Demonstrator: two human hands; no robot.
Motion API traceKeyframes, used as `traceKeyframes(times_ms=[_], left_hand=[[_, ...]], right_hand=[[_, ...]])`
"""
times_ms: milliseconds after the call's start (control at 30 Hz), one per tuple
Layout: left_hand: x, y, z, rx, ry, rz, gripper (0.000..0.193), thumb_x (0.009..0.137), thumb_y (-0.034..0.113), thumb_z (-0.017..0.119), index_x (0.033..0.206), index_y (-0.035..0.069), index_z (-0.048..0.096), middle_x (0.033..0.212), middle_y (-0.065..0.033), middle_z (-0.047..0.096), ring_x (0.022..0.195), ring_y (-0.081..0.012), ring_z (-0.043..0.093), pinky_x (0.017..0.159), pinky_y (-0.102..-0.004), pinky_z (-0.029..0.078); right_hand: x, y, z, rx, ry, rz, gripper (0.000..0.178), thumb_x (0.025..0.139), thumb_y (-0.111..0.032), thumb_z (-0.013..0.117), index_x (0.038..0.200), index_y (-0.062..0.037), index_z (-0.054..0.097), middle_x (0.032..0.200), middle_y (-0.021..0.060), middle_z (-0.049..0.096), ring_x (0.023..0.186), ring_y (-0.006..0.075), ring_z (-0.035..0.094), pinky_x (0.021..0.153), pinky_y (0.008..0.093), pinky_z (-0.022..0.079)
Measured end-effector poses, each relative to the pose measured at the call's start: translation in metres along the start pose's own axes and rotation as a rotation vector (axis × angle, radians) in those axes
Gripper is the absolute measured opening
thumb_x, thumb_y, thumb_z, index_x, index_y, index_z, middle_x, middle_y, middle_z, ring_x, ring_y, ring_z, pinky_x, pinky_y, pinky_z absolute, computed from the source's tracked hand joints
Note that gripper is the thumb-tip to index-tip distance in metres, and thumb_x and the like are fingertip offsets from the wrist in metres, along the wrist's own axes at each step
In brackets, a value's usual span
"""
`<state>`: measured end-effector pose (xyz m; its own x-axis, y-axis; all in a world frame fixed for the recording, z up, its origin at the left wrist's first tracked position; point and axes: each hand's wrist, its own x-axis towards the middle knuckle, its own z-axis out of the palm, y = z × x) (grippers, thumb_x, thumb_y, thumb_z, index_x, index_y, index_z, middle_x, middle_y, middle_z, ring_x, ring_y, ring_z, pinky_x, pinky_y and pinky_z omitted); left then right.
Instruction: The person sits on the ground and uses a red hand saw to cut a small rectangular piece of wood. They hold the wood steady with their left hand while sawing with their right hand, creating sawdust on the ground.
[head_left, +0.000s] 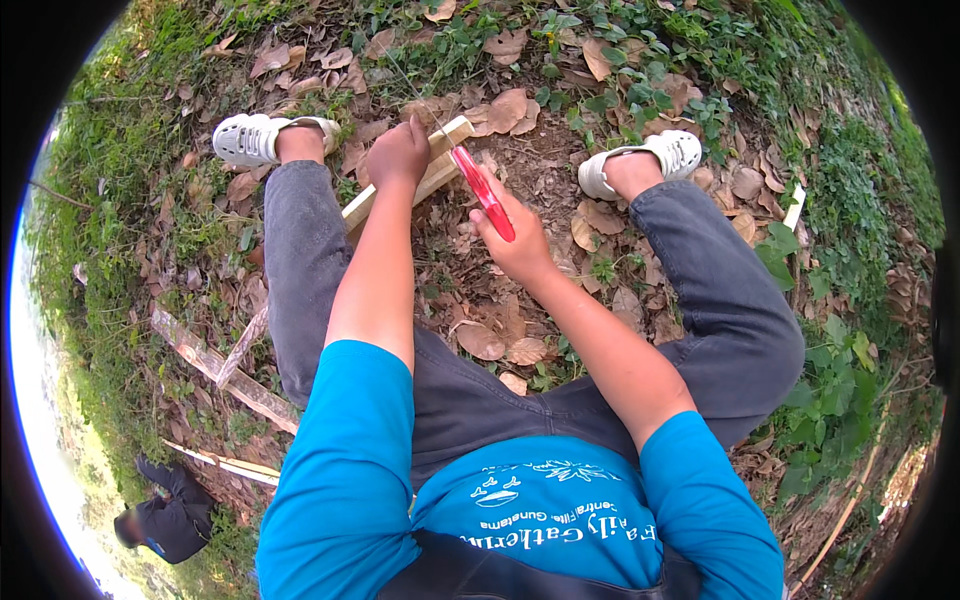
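My right hand [515, 238] is wrapped around the red handle [484, 195] of a handsaw. Its thin blade [432, 112] runs up and to the left, across the far end of a pale wooden piece [454, 132]. My left hand [398, 155] grips that wood from above, just left of the blade, its fingers partly hidden. A second pale length of wood [437, 180] lies close beside it on the near side, and both slant down to the left beneath my left forearm. Whether the blade has cut into the wood is too small to tell.
My feet in white clogs [246, 140] stand apart on either side of the wood. Dry leaves [480, 340] and green plants cover the ground. Rough wooden strips [225, 370] lie at the left. A person in dark clothing [175, 520] is at the lower left.
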<state>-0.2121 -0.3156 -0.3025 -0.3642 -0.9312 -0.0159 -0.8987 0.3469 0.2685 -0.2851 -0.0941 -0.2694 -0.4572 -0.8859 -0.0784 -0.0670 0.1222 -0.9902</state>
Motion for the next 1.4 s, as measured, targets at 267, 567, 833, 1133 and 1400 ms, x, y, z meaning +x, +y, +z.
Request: traceKeyframes(times_ms=[267, 567, 833, 1133, 1400], left_hand=[[-0.028, -0.022, 0.029, 0.068, 0.215, 0.314, 0.045, 0.103, 0.052, 0.052, 0.101, 0.009, 0.065, 0.101, -0.0100, 0.065, 0.096, -0.0316, 0.065, 0.080, -0.0452, 0.052], [-0.028, -0.033, 0.015, -0.005, 0.149, 0.457, 0.034, 0.099, 0.045, 0.061, 0.108, 0.013, 0.066, 0.092, -0.0089, 0.065, 0.090, -0.0327, 0.066, 0.072, -0.0484, 0.053], [-0.024, -0.031, 0.012, 0.062, 0.244, 0.560, 0.030, 0.103, 0.038, 0.055, 0.097, 0.014, 0.072, 0.098, -0.0061, 0.064, 0.100, -0.0274, 0.063, 0.084, -0.0435, 0.050], [-0.008, -0.039, 0.013, 0.003, 0.090, 0.435, 0.038, 0.106, 0.042, 0.047, 0.105, 0.011, 0.070, 0.091, -0.0135, 0.070, 0.090, -0.0361, 0.069, 0.079, -0.0482, 0.056], [-0.002, -0.042, 0.022, 0.042, 0.082, 0.346, 0.041, 0.106, 0.042, 0.045, 0.095, 0.013, 0.072, 0.093, -0.0089, 0.070, 0.086, -0.0329, 0.071, 0.074, -0.0471, 0.058]], right_hand=[[-0.002, 0.028, -0.005, -0.031, 0.051, -0.093, 0.064, 0.098, -0.016, 0.067, 0.156, -0.0083, 0.043, 0.139, 0.0186, 0.065, 0.125, 0.0245, 0.065, 0.104, 0.0334, 0.048], [0.007, 0.001, -0.001, 0.036, 0.081, -0.138, 0.060, 0.097, -0.014, 0.067, 0.153, -0.0050, 0.048, 0.140, 0.0199, 0.064, 0.125, 0.0223, 0.064, 0.106, 0.0322, 0.046], [0.005, 0.007, 0.006, -0.013, 0.101, -0.131, 0.062, 0.096, -0.014, 0.068, 0.154, -0.0074, 0.048, 0.133, 0.0186, 0.068, 0.117, 0.0214, 0.068, 0.100, 0.0321, 0.050], [0.030, 0.004, 0.012, 0.072, 0.149, -0.092, 0.051, 0.101, -0.023, 0.068, 0.145, -0.0003, 0.057, 0.112, 0.0114, 0.075, 0.097, 0.0133, 0.070, 0.088, 0.0283, 0.053], [0.038, -0.029, 0.018, 0.205, 0.230, -0.086, 0.046, 0.102, -0.016, 0.067, 0.142, 0.0053, 0.058, 0.094, -0.0012, 0.068, 0.073, 0.0008, 0.054, 0.065, 0.0182, 0.046]])
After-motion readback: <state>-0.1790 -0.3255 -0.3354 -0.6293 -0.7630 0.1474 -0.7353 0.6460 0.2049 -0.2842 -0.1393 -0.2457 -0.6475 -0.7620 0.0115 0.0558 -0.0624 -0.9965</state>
